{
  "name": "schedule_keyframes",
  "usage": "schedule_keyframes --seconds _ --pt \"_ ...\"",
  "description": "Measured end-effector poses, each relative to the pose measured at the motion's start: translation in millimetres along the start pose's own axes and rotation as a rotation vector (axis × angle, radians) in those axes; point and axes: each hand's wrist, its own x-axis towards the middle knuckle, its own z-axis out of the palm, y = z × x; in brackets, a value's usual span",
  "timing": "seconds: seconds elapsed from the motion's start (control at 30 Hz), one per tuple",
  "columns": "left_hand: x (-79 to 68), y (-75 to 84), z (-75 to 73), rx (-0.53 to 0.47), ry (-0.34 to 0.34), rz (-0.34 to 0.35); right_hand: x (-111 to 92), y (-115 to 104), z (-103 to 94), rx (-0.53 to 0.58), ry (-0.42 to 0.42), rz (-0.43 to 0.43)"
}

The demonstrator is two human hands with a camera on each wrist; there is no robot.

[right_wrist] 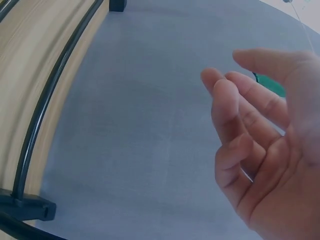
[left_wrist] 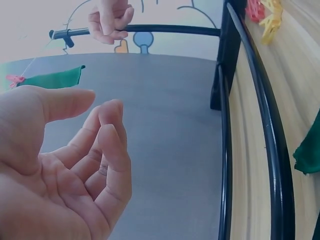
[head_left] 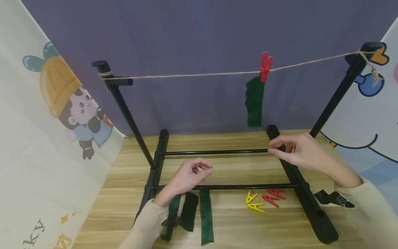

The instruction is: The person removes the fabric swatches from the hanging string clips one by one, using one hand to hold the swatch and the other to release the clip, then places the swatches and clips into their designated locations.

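Note:
A green cloth strip [head_left: 255, 102] hangs from a twine line [head_left: 186, 75], held by a red clothespin [head_left: 265, 67]. My left hand [head_left: 189, 174] hovers over the rack's front crossbar, its fingers loosely curled around nothing; in the left wrist view a gap shows between thumb and fingertips. Near the rack's right foot, below the hanging strip, my right hand [head_left: 300, 152] is raised and holds nothing, thumb and fingers apart. Several more green strips [head_left: 206, 218] lie on the table by my left forearm, which partly hides them. Yellow clothespins [head_left: 255, 207] and red clothespins [head_left: 273, 197] lie right of centre.
The black rack [head_left: 224, 187] stands on a wood-grain table [head_left: 233, 228], with a post at each side carrying the line. A plain blue-grey backdrop [head_left: 186, 38] rises behind it. Printed cartoon sheets [head_left: 37, 138] flank both sides.

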Motion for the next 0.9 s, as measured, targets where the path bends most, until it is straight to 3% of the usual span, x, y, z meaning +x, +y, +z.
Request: schedule_keyframes --seconds 0.2,0.4,0.9 --pt "4.5 2.0 -2.1 -0.013 0.018 0.021 7.9 -5.8 -6.6 -0.039 -0.054 0.026" --pt "9.3 6.0 -2.3 -0.033 0.025 0.044 18.8 -7.3 -9.4 -0.077 -0.042 -0.038" --pt "22.7 19.7 -1.8 -0.032 0.055 0.078 28.5 -9.0 -21.0 -0.090 0.006 -0.029"
